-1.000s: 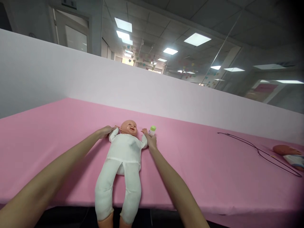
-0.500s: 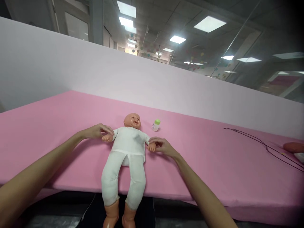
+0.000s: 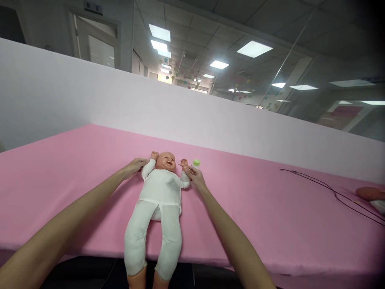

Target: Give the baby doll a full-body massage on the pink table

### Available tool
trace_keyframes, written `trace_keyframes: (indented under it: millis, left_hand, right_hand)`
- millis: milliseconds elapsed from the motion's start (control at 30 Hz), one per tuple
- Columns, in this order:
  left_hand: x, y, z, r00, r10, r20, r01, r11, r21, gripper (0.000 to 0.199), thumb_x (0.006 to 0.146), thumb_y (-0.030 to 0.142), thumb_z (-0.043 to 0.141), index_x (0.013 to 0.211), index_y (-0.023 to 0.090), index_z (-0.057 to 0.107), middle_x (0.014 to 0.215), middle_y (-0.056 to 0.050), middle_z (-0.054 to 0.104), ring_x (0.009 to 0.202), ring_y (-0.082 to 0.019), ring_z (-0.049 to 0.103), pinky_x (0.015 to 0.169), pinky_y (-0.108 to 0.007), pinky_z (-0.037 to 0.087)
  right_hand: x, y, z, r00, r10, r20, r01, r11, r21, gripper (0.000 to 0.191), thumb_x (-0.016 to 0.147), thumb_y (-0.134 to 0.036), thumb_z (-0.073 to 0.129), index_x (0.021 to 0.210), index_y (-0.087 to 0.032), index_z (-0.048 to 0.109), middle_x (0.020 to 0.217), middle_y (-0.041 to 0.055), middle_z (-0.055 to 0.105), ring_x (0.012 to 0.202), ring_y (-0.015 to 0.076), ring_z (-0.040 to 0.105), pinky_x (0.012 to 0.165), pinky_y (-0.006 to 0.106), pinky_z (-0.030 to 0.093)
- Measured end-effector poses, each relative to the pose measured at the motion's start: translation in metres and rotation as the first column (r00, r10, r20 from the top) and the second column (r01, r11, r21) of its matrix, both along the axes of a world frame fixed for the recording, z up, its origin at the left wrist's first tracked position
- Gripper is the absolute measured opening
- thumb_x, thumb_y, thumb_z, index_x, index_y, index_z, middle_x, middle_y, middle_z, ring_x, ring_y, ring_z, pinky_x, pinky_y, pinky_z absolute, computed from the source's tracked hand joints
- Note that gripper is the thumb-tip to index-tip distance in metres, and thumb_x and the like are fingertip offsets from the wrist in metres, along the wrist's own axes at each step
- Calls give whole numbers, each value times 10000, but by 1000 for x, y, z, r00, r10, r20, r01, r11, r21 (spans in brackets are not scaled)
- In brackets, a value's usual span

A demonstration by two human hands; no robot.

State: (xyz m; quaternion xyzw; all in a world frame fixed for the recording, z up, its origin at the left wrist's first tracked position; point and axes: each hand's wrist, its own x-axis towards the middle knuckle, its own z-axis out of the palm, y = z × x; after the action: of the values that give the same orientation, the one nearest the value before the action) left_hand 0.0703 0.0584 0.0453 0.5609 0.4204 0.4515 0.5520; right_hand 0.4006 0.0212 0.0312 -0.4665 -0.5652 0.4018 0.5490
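A baby doll (image 3: 161, 186) in a white top and trousers lies on its back on the pink-covered table (image 3: 246, 208), its lower legs over the front edge. Both its arms are bent up beside its head. My left hand (image 3: 136, 165) has its fingers closed around the doll's forearm on the left side. On the other side, my right hand (image 3: 196, 177) grips the doll's other forearm near the wrist. Just behind my right hand stands a small bottle with a green cap (image 3: 196, 162); its lower part is mostly hidden.
A white partition wall (image 3: 210, 120) runs along the table's back edge, with glass above it on the right. Thin dark cords (image 3: 326, 185) lie at the right, beside a brownish rounded object (image 3: 369, 193) and something white at the frame edge.
Both my hands have moved up the table, swinging the doll's arms from down at its sides to bent up by its head. The camera view has tilted up slightly.
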Motion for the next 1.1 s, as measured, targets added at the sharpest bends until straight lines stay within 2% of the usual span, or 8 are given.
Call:
trace_keyframes:
  millis: [133,233,400,500,633,767,900,1100]
  left_hand:
    - [17,13,-12,994,88,-70,-99,980,-173,511,653,640,859,655,146,726,642,-116,717,685,-283,678,599,-339,480]
    - [11,13,-18,995,90,-43,-96,981,-169,549,635,663,865,729,136,741,732,-129,740,728,-276,684,619,-331,494]
    - [-29,-6,-7,982,-177,-67,182,980,81,448,655,466,904,974,170,798,965,-110,761,891,-286,695,768,-348,534]
    - [-50,-23,-1,879,-377,-293,434,887,160,281,671,309,858,933,209,834,1015,-112,761,969,-313,683,840,-375,533]
    - [-59,-37,-4,808,-386,-446,516,828,219,239,690,242,780,915,259,858,1081,-106,759,1037,-307,669,916,-368,512]
    - [-53,-36,-8,861,-332,-386,442,863,245,239,711,302,813,943,254,844,1086,-104,764,1063,-317,672,929,-367,514]
    - [-33,-17,-11,993,-114,-45,121,959,256,391,768,485,812,1059,225,781,1112,-93,757,1015,-272,693,880,-342,533]
    - [5,23,-27,990,115,-82,-124,985,-120,458,629,576,858,640,170,647,537,-25,589,498,-177,543,534,-314,443]
  right_hand:
    - [-14,17,-18,973,-216,79,229,945,-235,436,719,-612,829,710,-181,760,753,83,756,773,251,688,715,353,549]
    - [-13,12,-19,976,-215,28,215,948,-236,454,724,-615,835,769,-167,781,831,114,777,819,258,691,729,354,557]
    - [15,-24,4,985,171,-35,-173,983,-64,470,737,-430,876,1146,-217,784,1362,113,694,1123,280,666,928,396,551]
    - [30,-53,16,879,418,230,-403,909,-111,368,705,-296,878,1057,-213,809,1199,100,749,1075,283,673,963,433,530]
    - [32,-78,21,726,552,410,-537,828,-163,251,733,-273,835,981,-234,824,1126,81,745,1098,274,664,1006,426,512]
    - [26,-72,21,830,455,322,-451,888,-92,266,745,-296,842,1002,-230,821,1107,83,759,1061,283,679,964,435,531]
    - [16,-35,19,988,144,62,-144,990,-9,443,735,-407,861,1135,-230,793,1257,96,744,1061,284,683,891,404,564]
    - [-5,18,-1,993,-119,11,119,976,-182,329,707,-459,846,899,-192,830,996,97,812,921,277,725,837,389,587]
